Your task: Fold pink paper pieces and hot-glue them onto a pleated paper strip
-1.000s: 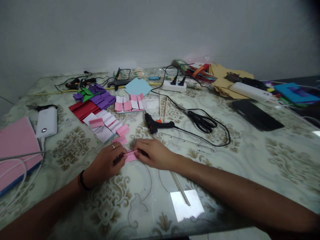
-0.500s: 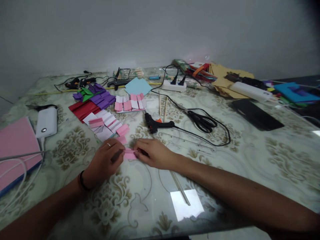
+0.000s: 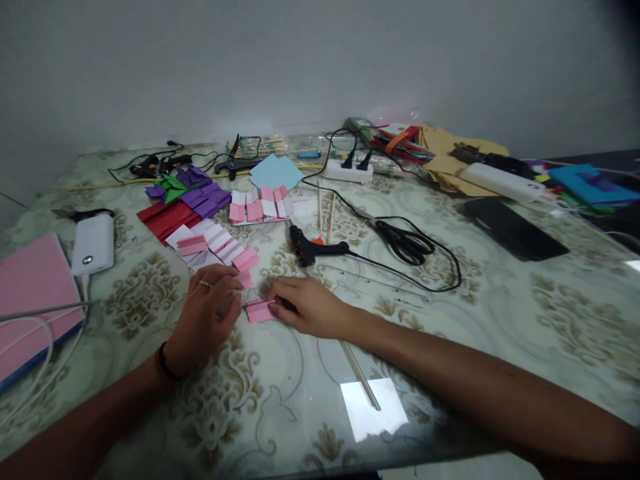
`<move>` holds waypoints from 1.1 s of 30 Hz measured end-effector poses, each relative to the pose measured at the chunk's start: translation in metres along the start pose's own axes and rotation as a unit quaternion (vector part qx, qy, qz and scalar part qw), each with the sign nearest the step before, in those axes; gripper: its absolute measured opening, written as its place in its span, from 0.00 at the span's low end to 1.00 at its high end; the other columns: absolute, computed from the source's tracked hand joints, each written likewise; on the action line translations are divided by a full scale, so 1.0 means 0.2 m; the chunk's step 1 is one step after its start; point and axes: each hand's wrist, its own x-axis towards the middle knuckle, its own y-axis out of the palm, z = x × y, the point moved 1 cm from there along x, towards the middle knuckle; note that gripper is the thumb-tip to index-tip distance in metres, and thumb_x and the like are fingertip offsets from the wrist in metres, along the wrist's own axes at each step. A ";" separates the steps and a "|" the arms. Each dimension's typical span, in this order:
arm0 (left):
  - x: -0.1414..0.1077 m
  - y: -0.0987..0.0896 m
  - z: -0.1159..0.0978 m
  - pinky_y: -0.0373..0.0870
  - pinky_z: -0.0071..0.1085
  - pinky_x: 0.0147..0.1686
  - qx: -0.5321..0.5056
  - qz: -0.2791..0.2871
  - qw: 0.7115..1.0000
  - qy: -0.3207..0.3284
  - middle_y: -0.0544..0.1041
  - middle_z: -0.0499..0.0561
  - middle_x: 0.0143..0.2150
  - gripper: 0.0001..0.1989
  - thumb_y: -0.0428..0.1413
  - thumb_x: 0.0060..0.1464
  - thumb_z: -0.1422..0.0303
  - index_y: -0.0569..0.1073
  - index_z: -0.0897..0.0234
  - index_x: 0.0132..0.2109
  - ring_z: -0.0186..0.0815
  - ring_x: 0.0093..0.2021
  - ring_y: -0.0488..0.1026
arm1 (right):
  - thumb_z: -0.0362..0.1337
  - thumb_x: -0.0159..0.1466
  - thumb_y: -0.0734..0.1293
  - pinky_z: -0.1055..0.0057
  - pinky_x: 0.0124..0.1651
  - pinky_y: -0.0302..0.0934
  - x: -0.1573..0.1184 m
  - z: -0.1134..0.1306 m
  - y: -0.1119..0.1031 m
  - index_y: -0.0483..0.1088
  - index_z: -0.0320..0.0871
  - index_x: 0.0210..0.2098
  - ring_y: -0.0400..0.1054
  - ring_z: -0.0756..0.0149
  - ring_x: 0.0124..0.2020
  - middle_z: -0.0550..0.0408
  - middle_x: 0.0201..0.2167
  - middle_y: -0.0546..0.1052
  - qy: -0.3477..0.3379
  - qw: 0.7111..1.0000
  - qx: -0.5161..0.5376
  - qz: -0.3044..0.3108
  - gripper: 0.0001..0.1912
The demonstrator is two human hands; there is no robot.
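- The right hand (image 3: 305, 307) pinches the right end of a folded pink paper strip (image 3: 259, 311), apparently to steady it on the table (image 3: 280, 413).
- The left hand (image 3: 203, 320) has thumb and fingers apart, just beside another folded pink piece (image 3: 244, 279).
- The glue gun (image 3: 307, 248) lies beyond the right hand, seemingly for easy reach.

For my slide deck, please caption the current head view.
The right hand holds a small folded pink paper below a black glue gun.
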 end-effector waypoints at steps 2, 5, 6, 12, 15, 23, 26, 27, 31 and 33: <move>0.00 0.00 0.01 0.68 0.42 0.59 -0.001 -0.003 1.000 -0.003 0.73 0.54 0.53 0.06 0.55 0.62 0.74 0.73 0.61 0.45 0.41 0.56 0.69 | 0.35 0.70 0.62 0.74 0.38 0.56 0.00 0.00 0.00 0.69 0.42 0.40 0.66 0.70 0.34 0.56 0.34 0.74 -0.003 1.000 -0.001 -0.002 0.05; 0.00 0.01 0.02 0.68 0.41 0.60 0.009 -0.001 1.000 -0.006 0.72 0.55 0.55 0.06 0.55 0.62 0.73 0.73 0.61 0.45 0.42 0.58 0.69 | 0.35 0.70 0.62 0.74 0.38 0.56 0.00 0.00 0.00 0.69 0.42 0.40 0.66 0.70 0.34 0.55 0.34 0.74 -0.005 1.000 -0.002 -0.005 0.05; 0.00 0.02 0.02 0.68 0.41 0.60 0.013 0.000 1.000 -0.008 0.71 0.55 0.55 0.05 0.55 0.62 0.73 0.73 0.61 0.45 0.42 0.58 0.69 | 0.35 0.70 0.62 0.74 0.38 0.56 0.00 0.00 0.00 0.69 0.42 0.40 0.67 0.70 0.34 0.55 0.34 0.74 -0.004 1.000 -0.002 -0.005 0.05; -0.01 0.04 0.05 0.69 0.40 0.58 -0.008 0.009 1.000 -0.027 0.72 0.53 0.51 0.07 0.54 0.62 0.75 0.73 0.62 0.45 0.40 0.54 0.70 | 0.35 0.70 0.62 0.74 0.38 0.57 0.00 0.00 0.00 0.69 0.42 0.40 0.67 0.70 0.34 0.55 0.34 0.74 -0.003 1.000 0.005 -0.003 0.05; -0.01 0.04 0.05 0.71 0.37 0.56 -0.022 0.010 0.999 -0.027 0.72 0.52 0.49 0.08 0.54 0.61 0.77 0.73 0.63 0.45 0.38 0.53 0.71 | 0.35 0.70 0.62 0.74 0.38 0.57 0.00 0.00 0.00 0.69 0.42 0.40 0.66 0.70 0.34 0.55 0.34 0.74 -0.003 1.000 0.005 -0.003 0.05; 0.00 0.01 0.03 0.73 0.27 0.48 -0.056 -0.001 0.998 -0.009 0.73 0.49 0.44 0.13 0.50 0.60 0.83 0.72 0.62 0.43 0.31 0.46 0.74 | 0.35 0.70 0.62 0.74 0.38 0.57 0.00 0.00 0.00 0.69 0.42 0.40 0.67 0.70 0.34 0.55 0.35 0.74 -0.006 1.000 0.002 -0.006 0.06; 0.00 0.01 0.03 0.73 0.26 0.48 -0.061 0.000 0.998 -0.001 0.73 0.48 0.43 0.12 0.51 0.60 0.83 0.72 0.62 0.43 0.30 0.45 0.74 | 0.36 0.70 0.62 0.74 0.38 0.57 0.00 0.00 0.00 0.69 0.42 0.41 0.67 0.70 0.34 0.55 0.35 0.74 -0.002 1.000 0.003 -0.004 0.06; 0.00 0.01 0.03 0.73 0.27 0.49 -0.060 0.002 0.998 -0.001 0.73 0.49 0.43 0.11 0.51 0.60 0.82 0.72 0.63 0.43 0.31 0.45 0.74 | 0.36 0.70 0.62 0.74 0.38 0.57 0.00 0.00 0.00 0.69 0.42 0.41 0.67 0.70 0.34 0.55 0.35 0.74 -0.001 1.000 0.004 -0.004 0.06; 0.01 0.02 0.03 0.74 0.30 0.53 -0.044 -0.001 0.999 -0.015 0.72 0.51 0.47 0.09 0.54 0.61 0.78 0.72 0.63 0.46 0.33 0.49 0.73 | 0.35 0.70 0.62 0.74 0.37 0.57 0.00 0.00 0.00 0.69 0.42 0.41 0.67 0.70 0.34 0.55 0.35 0.75 0.000 1.000 0.005 -0.003 0.05; 0.00 0.03 0.04 0.74 0.32 0.54 -0.038 -0.002 0.999 -0.024 0.71 0.53 0.50 0.09 0.54 0.61 0.76 0.72 0.63 0.47 0.35 0.50 0.73 | 0.35 0.70 0.62 0.74 0.38 0.57 0.00 0.00 0.00 0.69 0.42 0.41 0.67 0.70 0.34 0.55 0.35 0.75 0.000 1.000 0.005 -0.002 0.05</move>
